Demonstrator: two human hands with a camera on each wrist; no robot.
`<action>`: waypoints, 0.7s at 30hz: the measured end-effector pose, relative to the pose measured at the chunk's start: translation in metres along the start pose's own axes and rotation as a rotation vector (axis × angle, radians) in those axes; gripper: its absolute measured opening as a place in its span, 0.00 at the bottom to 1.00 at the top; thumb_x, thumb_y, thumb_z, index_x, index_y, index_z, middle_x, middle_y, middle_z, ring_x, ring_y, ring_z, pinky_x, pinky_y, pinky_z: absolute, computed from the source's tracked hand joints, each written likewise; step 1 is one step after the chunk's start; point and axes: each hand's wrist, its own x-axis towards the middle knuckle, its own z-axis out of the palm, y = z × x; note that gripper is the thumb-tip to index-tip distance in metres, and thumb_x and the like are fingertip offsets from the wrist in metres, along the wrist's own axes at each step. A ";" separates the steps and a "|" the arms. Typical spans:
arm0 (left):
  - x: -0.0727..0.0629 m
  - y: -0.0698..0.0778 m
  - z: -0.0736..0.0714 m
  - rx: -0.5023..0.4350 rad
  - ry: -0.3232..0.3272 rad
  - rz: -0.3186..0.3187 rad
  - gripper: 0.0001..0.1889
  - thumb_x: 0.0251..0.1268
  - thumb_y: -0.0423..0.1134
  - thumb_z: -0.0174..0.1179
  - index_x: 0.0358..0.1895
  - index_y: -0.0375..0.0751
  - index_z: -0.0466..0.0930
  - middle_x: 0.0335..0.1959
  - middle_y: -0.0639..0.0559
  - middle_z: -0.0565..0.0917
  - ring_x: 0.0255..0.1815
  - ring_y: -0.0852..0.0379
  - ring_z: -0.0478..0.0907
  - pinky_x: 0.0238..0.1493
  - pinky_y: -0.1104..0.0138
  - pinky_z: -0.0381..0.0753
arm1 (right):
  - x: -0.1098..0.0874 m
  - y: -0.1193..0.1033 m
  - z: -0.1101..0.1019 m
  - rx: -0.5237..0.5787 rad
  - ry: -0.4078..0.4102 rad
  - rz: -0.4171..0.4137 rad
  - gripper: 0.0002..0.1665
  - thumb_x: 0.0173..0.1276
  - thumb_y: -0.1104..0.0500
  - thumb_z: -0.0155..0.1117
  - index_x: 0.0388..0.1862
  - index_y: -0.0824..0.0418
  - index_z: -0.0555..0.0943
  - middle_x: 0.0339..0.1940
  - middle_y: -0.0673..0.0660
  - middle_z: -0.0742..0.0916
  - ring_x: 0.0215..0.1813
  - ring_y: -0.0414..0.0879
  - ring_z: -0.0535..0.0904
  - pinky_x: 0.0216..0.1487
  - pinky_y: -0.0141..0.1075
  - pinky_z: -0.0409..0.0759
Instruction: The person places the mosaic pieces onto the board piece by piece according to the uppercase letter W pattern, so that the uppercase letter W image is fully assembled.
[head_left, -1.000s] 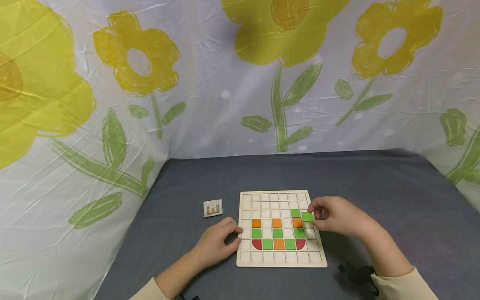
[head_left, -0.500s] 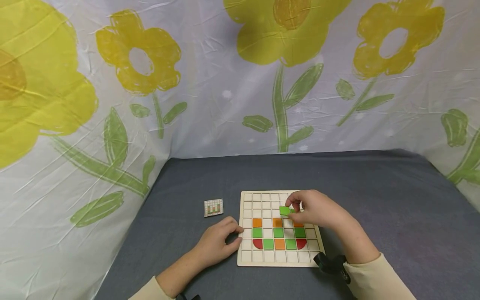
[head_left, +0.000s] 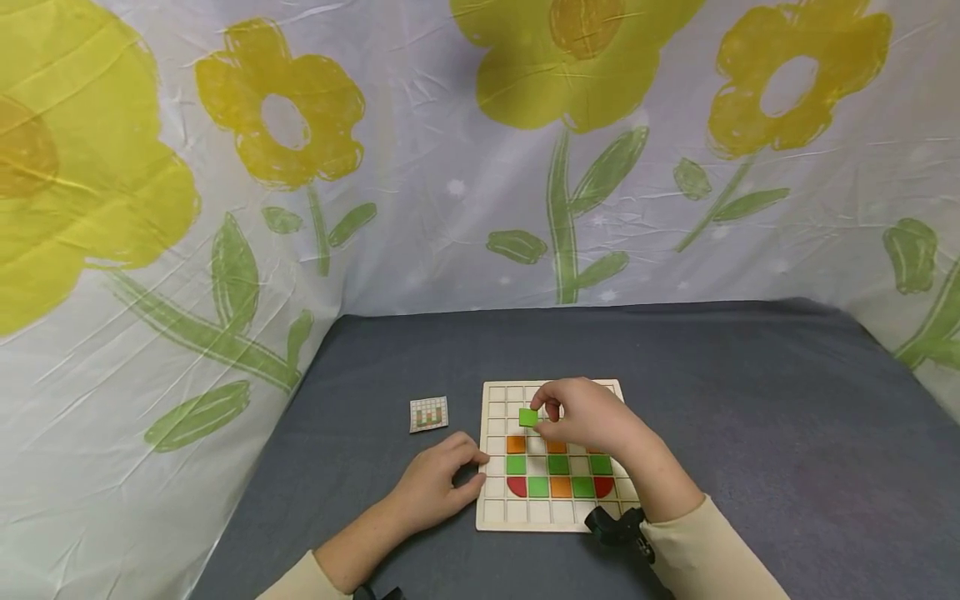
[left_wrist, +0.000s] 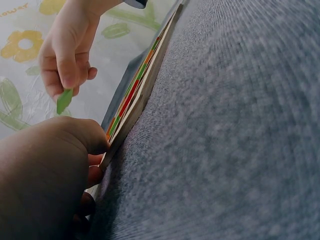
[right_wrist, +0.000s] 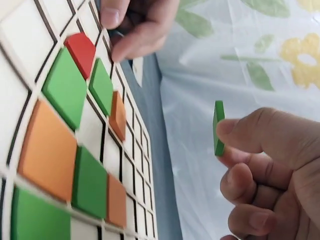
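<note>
A green square tile [head_left: 528, 417] is pinched between the thumb and index finger of my right hand [head_left: 588, 414]. In the right wrist view the tile [right_wrist: 218, 127] stands on edge, apart from the board's surface. Below it lies a pale wooden grid board [head_left: 532, 517] with green, orange and red tiles set in its squares. The red tiles [head_left: 517, 486] have a rounded corner. At the board's left edge, my left hand [head_left: 438, 477] rests with thumb and fingertips touching the rim. The right hand and forearm hide the board's upper right part.
Left of the board, a small printed card [head_left: 428, 414] showing a coloured grid pattern lies on the dark grey cloth [head_left: 420, 358]. A white curtain [head_left: 420, 208] with yellow flowers hangs behind and at the sides.
My right hand has carried the green tile leftward across the board, from its right edge to above the upper left squares. The left hand has stayed at the board's edge.
</note>
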 end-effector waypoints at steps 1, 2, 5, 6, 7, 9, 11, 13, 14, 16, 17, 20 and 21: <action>0.000 0.000 0.000 -0.001 0.001 0.001 0.09 0.64 0.36 0.69 0.46 0.49 0.85 0.42 0.63 0.78 0.39 0.67 0.75 0.42 0.69 0.79 | 0.002 -0.002 0.002 -0.006 0.003 0.012 0.10 0.63 0.57 0.73 0.43 0.55 0.85 0.25 0.46 0.77 0.25 0.41 0.69 0.32 0.38 0.69; 0.000 0.000 0.001 -0.002 0.000 0.000 0.09 0.64 0.36 0.69 0.46 0.49 0.85 0.42 0.63 0.78 0.39 0.67 0.75 0.42 0.69 0.79 | 0.003 -0.003 0.004 -0.014 0.008 0.023 0.11 0.63 0.57 0.73 0.44 0.55 0.86 0.24 0.47 0.77 0.25 0.41 0.69 0.32 0.38 0.68; 0.000 -0.001 0.001 -0.003 0.002 -0.002 0.09 0.64 0.36 0.69 0.46 0.49 0.85 0.42 0.63 0.78 0.38 0.67 0.75 0.41 0.69 0.79 | 0.009 -0.007 0.012 -0.024 0.017 0.053 0.11 0.61 0.57 0.73 0.43 0.55 0.86 0.22 0.48 0.76 0.23 0.41 0.68 0.29 0.38 0.65; 0.000 -0.001 0.001 -0.001 0.004 -0.001 0.09 0.64 0.36 0.69 0.46 0.49 0.85 0.42 0.63 0.78 0.38 0.67 0.75 0.41 0.69 0.79 | 0.011 -0.009 0.014 -0.028 0.023 0.063 0.11 0.60 0.57 0.72 0.43 0.55 0.86 0.21 0.48 0.76 0.22 0.42 0.67 0.28 0.38 0.64; 0.000 -0.001 0.001 0.000 0.005 0.001 0.09 0.64 0.36 0.69 0.45 0.49 0.85 0.42 0.63 0.78 0.38 0.67 0.75 0.41 0.69 0.79 | 0.013 -0.010 0.017 -0.034 0.026 0.077 0.11 0.59 0.57 0.72 0.43 0.55 0.86 0.21 0.48 0.76 0.22 0.42 0.67 0.28 0.37 0.64; 0.000 -0.001 0.001 0.000 0.012 0.011 0.09 0.64 0.35 0.70 0.45 0.48 0.85 0.42 0.62 0.78 0.38 0.67 0.76 0.41 0.68 0.79 | 0.016 -0.012 0.021 -0.047 0.031 0.101 0.12 0.58 0.57 0.73 0.42 0.54 0.86 0.21 0.47 0.77 0.22 0.42 0.68 0.27 0.38 0.65; 0.000 -0.001 0.001 -0.001 0.021 0.024 0.09 0.63 0.35 0.70 0.45 0.47 0.85 0.42 0.62 0.79 0.38 0.67 0.76 0.42 0.68 0.79 | 0.019 -0.013 0.026 -0.065 0.035 0.128 0.11 0.58 0.57 0.74 0.41 0.55 0.86 0.21 0.47 0.78 0.22 0.42 0.70 0.27 0.38 0.67; 0.000 -0.001 0.001 -0.003 0.031 0.035 0.09 0.62 0.34 0.70 0.44 0.46 0.85 0.42 0.61 0.79 0.39 0.66 0.77 0.42 0.68 0.79 | 0.021 -0.013 0.031 -0.085 0.036 0.159 0.11 0.58 0.56 0.75 0.40 0.54 0.87 0.21 0.46 0.79 0.23 0.42 0.72 0.27 0.38 0.70; 0.000 -0.001 0.001 -0.004 0.032 0.035 0.09 0.62 0.34 0.70 0.45 0.46 0.85 0.42 0.60 0.79 0.39 0.66 0.77 0.42 0.68 0.79 | 0.022 -0.013 0.033 -0.092 0.035 0.173 0.11 0.58 0.55 0.75 0.40 0.55 0.87 0.21 0.46 0.79 0.23 0.43 0.73 0.27 0.39 0.70; 0.000 0.000 0.001 -0.003 0.031 0.031 0.09 0.62 0.34 0.70 0.45 0.46 0.85 0.42 0.60 0.79 0.39 0.66 0.77 0.42 0.68 0.79 | 0.022 -0.013 0.036 -0.108 0.039 0.198 0.12 0.57 0.55 0.75 0.40 0.55 0.87 0.23 0.46 0.81 0.24 0.43 0.74 0.28 0.39 0.72; 0.000 0.000 0.001 -0.004 0.028 0.028 0.09 0.62 0.34 0.70 0.45 0.46 0.85 0.42 0.60 0.79 0.39 0.66 0.77 0.42 0.68 0.79 | 0.022 -0.013 0.038 -0.116 0.043 0.204 0.12 0.57 0.55 0.75 0.40 0.55 0.87 0.24 0.46 0.81 0.25 0.43 0.74 0.28 0.40 0.73; 0.000 0.000 0.000 -0.001 0.013 0.013 0.09 0.64 0.36 0.69 0.46 0.48 0.85 0.42 0.62 0.79 0.39 0.67 0.76 0.42 0.69 0.79 | 0.022 -0.013 0.040 -0.140 0.045 0.226 0.12 0.58 0.55 0.75 0.41 0.55 0.88 0.31 0.47 0.85 0.28 0.43 0.76 0.31 0.41 0.75; 0.000 0.000 0.000 -0.001 0.010 0.011 0.09 0.64 0.36 0.69 0.46 0.48 0.85 0.42 0.62 0.79 0.39 0.67 0.76 0.42 0.69 0.79 | 0.022 -0.013 0.041 -0.147 0.045 0.230 0.12 0.58 0.55 0.75 0.41 0.55 0.88 0.33 0.48 0.87 0.29 0.43 0.77 0.31 0.42 0.76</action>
